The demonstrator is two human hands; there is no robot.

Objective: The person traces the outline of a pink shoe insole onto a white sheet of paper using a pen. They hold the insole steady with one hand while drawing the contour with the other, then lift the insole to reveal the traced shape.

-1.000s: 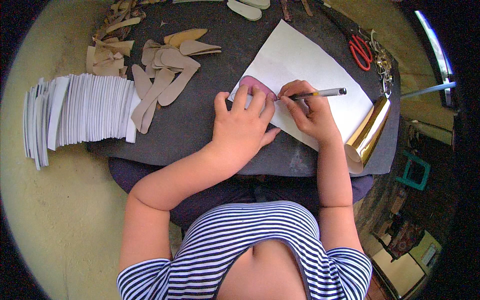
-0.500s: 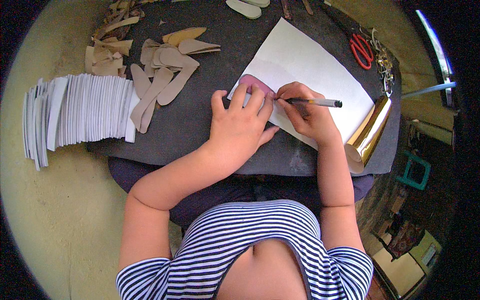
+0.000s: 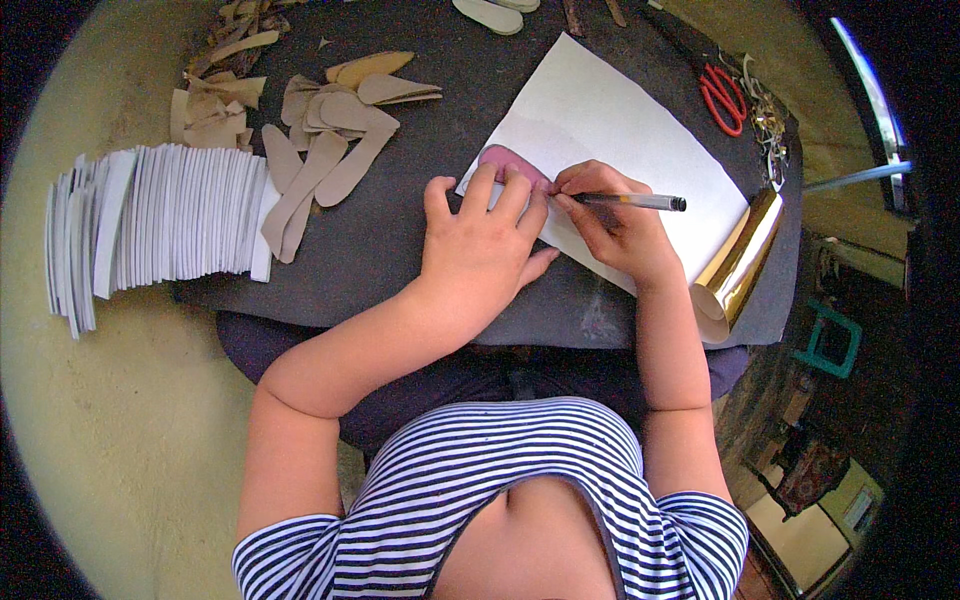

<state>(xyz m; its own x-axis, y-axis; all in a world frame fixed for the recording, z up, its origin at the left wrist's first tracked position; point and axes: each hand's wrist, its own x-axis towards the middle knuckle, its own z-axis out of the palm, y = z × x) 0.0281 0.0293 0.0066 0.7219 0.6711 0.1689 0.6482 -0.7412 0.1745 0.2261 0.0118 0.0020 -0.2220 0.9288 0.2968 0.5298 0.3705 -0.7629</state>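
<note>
A pink sole-shaped template (image 3: 498, 154) lies on the left edge of a large white sheet (image 3: 620, 110). Spread fingers of my left hand (image 3: 478, 240) press down on it, with the thumb out to the side. My right hand (image 3: 622, 225) pinches a pen (image 3: 645, 202) with a dark end. Its tip is close to the template's right end, by my left fingertips, and my fingers partly hide it. At the lower right the sheet curls into a roll, showing its shiny gold underside (image 3: 745, 255).
The dark tabletop (image 3: 390, 270) holds beige sole-shaped pieces (image 3: 345, 120) and a long row of stacked white pieces (image 3: 180, 215) on the left. Red-handled scissors (image 3: 722, 100) rest at the right beside gold scraps (image 3: 768, 130). Pale sole shapes (image 3: 490, 15) lie at the far edge.
Almost nothing differs. My right hand and the pen have shifted very slightly, while my left hand stays on the template.
</note>
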